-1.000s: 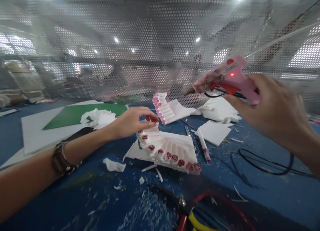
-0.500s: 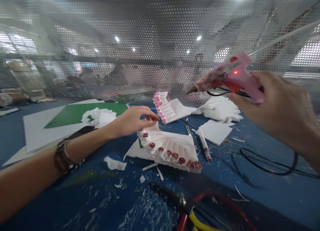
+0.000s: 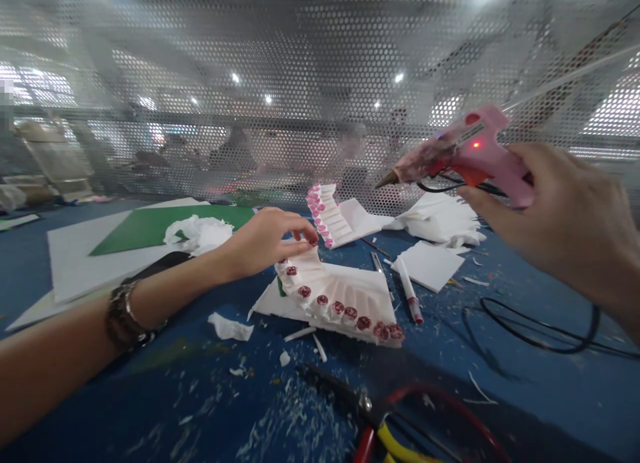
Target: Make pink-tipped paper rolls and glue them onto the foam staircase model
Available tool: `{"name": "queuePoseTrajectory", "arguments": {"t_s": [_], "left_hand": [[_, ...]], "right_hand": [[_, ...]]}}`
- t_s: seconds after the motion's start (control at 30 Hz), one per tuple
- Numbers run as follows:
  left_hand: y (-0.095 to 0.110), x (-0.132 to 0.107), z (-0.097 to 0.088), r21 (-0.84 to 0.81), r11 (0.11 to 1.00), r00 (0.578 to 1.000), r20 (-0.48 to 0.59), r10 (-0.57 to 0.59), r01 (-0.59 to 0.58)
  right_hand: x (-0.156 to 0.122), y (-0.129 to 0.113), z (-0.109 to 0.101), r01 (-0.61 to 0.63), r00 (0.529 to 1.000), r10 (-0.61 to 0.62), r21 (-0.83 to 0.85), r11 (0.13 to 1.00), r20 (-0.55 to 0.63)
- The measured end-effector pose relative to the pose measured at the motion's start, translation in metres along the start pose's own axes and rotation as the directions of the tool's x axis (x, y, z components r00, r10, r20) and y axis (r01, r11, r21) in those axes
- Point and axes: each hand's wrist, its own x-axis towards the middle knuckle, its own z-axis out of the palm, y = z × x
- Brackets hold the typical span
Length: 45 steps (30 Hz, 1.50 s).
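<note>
My right hand (image 3: 575, 213) grips a pink hot glue gun (image 3: 493, 156) by its handle, raised above the table. Its red light glows and the nozzle points left and down. With fingers pinched, my left hand (image 3: 275, 243) holds the upper left end of a pleated white paper strip (image 3: 345, 286). Dark red rosette marks run along the strip's lower edge. Underneath it lies a white sheet, with a bit of green at its left. Behind stands another pleated piece (image 3: 330, 216) with pink marks along its left side.
Pliers-like cutters (image 3: 370, 409) with red and yellow handles lie in front. To the right are a red-tipped marker (image 3: 409, 293), a square white sheet (image 3: 430, 264), crumpled white paper (image 3: 440, 216) and a black cable (image 3: 540, 343). Green sheet (image 3: 145, 228) lies left; perforated metal screen (image 3: 300, 83) behind.
The glue gun in my right hand has shifted very slightly to the right. My left hand stays at the end of the pleated strip.
</note>
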Motion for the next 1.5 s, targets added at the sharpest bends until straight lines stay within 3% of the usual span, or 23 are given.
{"name": "queuePoseTrajectory", "arguments": {"t_s": [0.67, 0.9, 1.07, 1.17, 1.5], "left_hand": [[-0.008, -0.002, 0.003, 0.079, 0.995, 0.997, -0.036, 0.062, -0.059], [-0.011, 0.0, -0.006, 0.046, 0.998, 0.999, 0.034, 0.038, -0.04], [-0.015, 0.0, -0.019, -0.006, 0.987, 0.972, 0.174, 0.158, -0.159], [-0.015, 0.0, -0.023, 0.025, 0.983, 0.955, 0.244, 0.169, -0.181], [-0.013, 0.0, -0.02, 0.007, 0.979, 0.946, 0.26, 0.195, -0.204]], "right_hand": [[0.001, 0.001, -0.002, 0.013, 1.0, -0.013, -0.03, 0.999, 0.007], [0.002, 0.004, -0.001, 0.029, 0.999, -0.029, -0.011, 1.0, -0.019], [0.002, 0.004, -0.002, 0.031, 0.999, -0.031, -0.001, 1.0, -0.039], [0.003, 0.004, -0.002, 0.03, 0.999, -0.029, 0.006, 1.0, -0.041], [0.002, 0.005, -0.003, 0.036, 0.999, -0.036, 0.012, 0.999, -0.041]]}}
